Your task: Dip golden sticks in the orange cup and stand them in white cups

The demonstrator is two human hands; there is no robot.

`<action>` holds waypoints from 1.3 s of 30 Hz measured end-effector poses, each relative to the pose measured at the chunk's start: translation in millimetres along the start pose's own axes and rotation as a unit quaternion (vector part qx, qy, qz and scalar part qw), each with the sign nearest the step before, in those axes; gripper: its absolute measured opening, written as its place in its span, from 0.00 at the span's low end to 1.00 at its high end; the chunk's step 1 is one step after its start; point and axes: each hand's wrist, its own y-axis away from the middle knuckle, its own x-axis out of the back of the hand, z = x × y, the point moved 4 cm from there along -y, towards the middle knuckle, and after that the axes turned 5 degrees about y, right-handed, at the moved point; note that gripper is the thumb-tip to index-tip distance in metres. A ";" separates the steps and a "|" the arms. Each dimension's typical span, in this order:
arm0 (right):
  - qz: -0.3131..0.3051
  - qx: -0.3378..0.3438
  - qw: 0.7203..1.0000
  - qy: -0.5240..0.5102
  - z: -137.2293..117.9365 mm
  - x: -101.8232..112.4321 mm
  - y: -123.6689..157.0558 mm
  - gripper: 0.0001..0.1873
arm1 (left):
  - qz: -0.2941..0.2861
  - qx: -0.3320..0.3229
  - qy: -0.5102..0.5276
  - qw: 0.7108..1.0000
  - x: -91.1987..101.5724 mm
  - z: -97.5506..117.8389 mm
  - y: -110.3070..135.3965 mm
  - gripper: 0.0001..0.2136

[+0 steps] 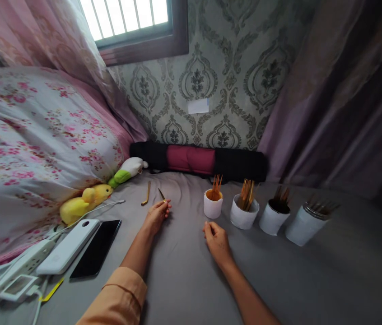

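My left hand [157,215] is closed, its fingertips on a slim pointed tool [162,195] with a dark tip and a gold part by the fingers. Just left of it, a bent gold tool [146,194], tweezer-like in shape, lies on the grey sheet. My right hand [217,242] has its thumb and fingers pinched together; whatever they hold, if anything, is too small to make out. Nearest to that hand stands a white cup [212,208] with thin orange sticks [216,187] in it.
More white containers of thin sticks, a cup [244,219], another [272,221] and a tilted one [304,228], stand rightward. At left lie a black phone [96,249], a white power bank [69,246], a power strip [25,266] and plush toys [86,203]. Behind is a black-and-maroon roll [191,160].
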 end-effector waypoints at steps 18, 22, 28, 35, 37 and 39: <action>0.001 -0.006 1.000 -0.028 -1.3 1.1 1.8 0.19 | -0.047 -0.027 -0.091 0.994 -30.5 -20.5 47.6 0.20; -0.009 -0.014 0.999 -0.030 -0.8 0.2 1.5 0.19 | -0.033 -0.037 -0.130 0.990 -39.7 -24.7 61.0 0.19; -0.014 -0.021 0.999 -0.024 0.5 -0.7 0.9 0.19 | -0.048 -0.040 -0.163 0.985 -52.4 -31.0 79.1 0.20; -0.007 -0.029 0.999 -0.029 -0.2 1.0 1.1 0.20 | -0.077 -0.033 -0.164 0.983 -62.8 -38.4 97.8 0.20; -0.005 -0.032 0.999 -0.032 -0.6 1.6 0.9 0.21 | -0.080 -0.038 -0.177 0.980 -63.5 -39.8 101.7 0.20; -0.007 -0.034 0.999 -0.034 -1.6 2.1 0.7 0.22 | -0.080 -0.049 -0.191 0.977 -62.9 -40.8 104.3 0.20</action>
